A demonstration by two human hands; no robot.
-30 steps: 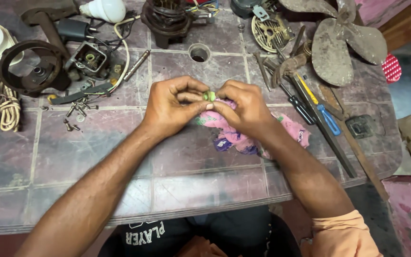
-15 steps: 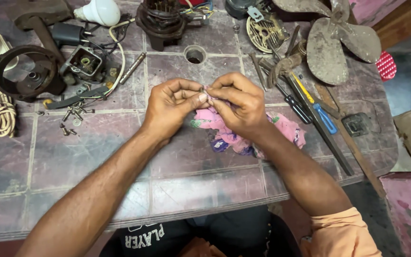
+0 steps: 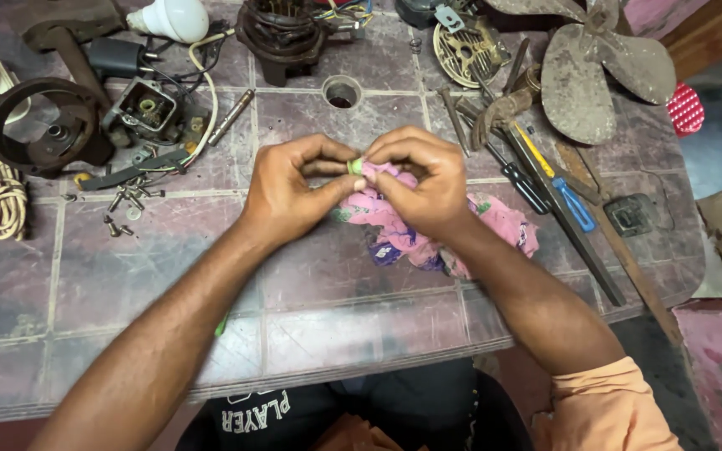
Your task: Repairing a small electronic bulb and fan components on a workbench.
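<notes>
Between the fingertips [image 3: 359,179] of both hands, a small green part [image 3: 354,166] is pinched just above the pink cloth [image 3: 428,230]. Compared with a second earlier, the hands have shifted slightly, the grip unchanged. Left hand [image 3: 290,194] and right hand [image 3: 424,185] meet knuckle to knuckle, fingers curled shut, forearms converging over the tiled bench [image 3: 311,276].
</notes>
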